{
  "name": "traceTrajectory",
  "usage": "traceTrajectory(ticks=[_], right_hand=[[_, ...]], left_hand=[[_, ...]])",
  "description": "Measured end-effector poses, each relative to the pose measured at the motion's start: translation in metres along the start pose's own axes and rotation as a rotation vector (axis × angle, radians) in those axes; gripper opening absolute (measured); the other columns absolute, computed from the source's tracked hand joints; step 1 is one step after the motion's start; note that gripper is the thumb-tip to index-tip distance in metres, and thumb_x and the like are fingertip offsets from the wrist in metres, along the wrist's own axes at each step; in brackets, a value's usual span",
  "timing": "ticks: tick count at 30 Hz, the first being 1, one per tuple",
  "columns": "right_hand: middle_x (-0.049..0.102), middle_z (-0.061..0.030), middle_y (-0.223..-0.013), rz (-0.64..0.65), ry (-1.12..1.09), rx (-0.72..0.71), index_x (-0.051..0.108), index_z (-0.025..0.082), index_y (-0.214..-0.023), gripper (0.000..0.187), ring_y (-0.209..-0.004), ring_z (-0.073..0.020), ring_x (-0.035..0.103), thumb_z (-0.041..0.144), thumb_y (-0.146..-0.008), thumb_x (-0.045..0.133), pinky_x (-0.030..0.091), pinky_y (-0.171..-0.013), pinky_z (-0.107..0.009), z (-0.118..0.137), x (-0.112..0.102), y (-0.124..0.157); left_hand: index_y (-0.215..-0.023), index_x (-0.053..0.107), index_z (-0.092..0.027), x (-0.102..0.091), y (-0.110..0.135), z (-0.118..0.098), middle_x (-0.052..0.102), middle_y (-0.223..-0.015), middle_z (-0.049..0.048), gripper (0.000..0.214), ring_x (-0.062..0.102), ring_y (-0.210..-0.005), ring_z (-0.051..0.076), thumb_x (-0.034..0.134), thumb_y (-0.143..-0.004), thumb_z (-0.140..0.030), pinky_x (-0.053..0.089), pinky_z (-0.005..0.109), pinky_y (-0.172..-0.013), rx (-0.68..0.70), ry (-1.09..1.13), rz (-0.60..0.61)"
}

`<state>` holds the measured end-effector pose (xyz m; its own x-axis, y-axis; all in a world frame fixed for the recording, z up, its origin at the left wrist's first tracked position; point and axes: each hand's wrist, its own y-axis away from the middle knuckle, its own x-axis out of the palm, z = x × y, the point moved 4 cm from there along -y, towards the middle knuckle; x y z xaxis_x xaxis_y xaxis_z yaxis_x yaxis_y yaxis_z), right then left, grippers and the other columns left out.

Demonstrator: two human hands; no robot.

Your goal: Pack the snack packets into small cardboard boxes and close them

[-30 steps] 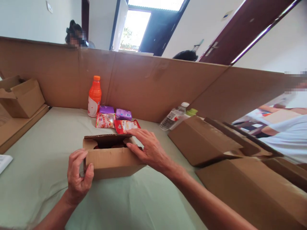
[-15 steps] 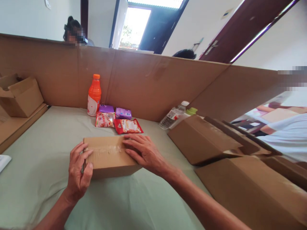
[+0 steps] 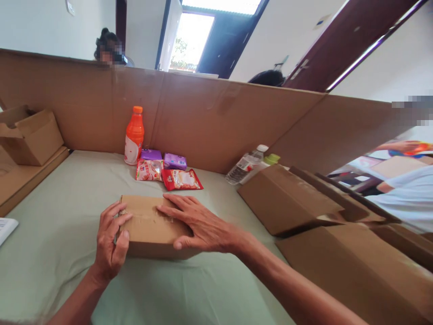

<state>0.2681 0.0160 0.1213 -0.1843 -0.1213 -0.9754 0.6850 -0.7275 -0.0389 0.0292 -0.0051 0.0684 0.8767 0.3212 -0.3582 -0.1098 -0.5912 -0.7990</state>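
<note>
A small closed cardboard box [image 3: 145,230] with clear tape along its top lies on the pale green cloth. At its left end my left hand [image 3: 113,239] grips the edge, fingertips on top and thumb at the near corner. My right hand [image 3: 191,223] lies flat across the top's right part, fingers spread and thumb near the front edge. Just behind the box are a red snack packet [image 3: 182,179] and a pink-and-red packet [image 3: 149,170]. Two purple packs, one a purple tissue-like pack [image 3: 175,161], sit behind them, beside an orange drink bottle [image 3: 134,137] standing upright.
Larger cardboard boxes [image 3: 338,271] crowd the right side, with a tilted clear plastic bottle [image 3: 245,166] behind them. An open carton [image 3: 42,135] stands at left. A tall cardboard wall [image 3: 203,117] closes the back. Other people are beyond it; one person's sleeve [image 3: 406,189] shows at right.
My right hand has slid left and forward over the box top, its fingers spreading out flat. The left hand keeps its hold. At far right, another person's hand now holds something orange-red.
</note>
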Motion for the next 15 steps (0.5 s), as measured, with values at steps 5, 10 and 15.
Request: traceTrajectory(ticks=[5,10,15], right_hand=[[0.024,-0.0218,-0.165,0.063,0.01,0.054,0.041,0.025,-0.156,0.098,-0.148,-0.0436,0.027,0.069,-0.075,0.073,0.026,-0.115,-0.062,0.02,0.004,0.012],[0.027,-0.0186,-0.164,0.067,0.008,0.137,0.046,0.026,-0.153,0.093,-0.141,-0.0403,0.038,0.055,-0.071,0.078,0.029,-0.113,-0.058,0.031,-0.004,0.015],[0.029,-0.0172,-0.164,0.037,0.018,0.318,0.045,0.026,-0.153,0.088,-0.139,-0.0407,0.041,0.055,-0.076,0.074,0.03,-0.112,-0.059,-0.009,-0.007,0.059]], left_hand=[[-0.116,0.065,-0.021,-0.003,-0.002,0.004,0.063,-0.132,0.0106,0.028,0.055,-0.127,0.028,0.043,-0.098,-0.02,0.047,0.05,-0.106,-0.029,0.074,0.031],[-0.128,0.062,-0.024,-0.001,0.0,0.012,0.056,-0.144,0.0094,0.034,0.051,-0.133,0.027,0.042,-0.101,-0.025,0.042,0.046,-0.111,-0.096,0.134,0.091],[-0.137,0.056,-0.027,0.006,0.008,0.02,0.051,-0.148,0.0095,0.038,0.05,-0.136,0.028,0.041,-0.103,-0.031,0.044,0.044,-0.109,-0.129,0.151,0.178]])
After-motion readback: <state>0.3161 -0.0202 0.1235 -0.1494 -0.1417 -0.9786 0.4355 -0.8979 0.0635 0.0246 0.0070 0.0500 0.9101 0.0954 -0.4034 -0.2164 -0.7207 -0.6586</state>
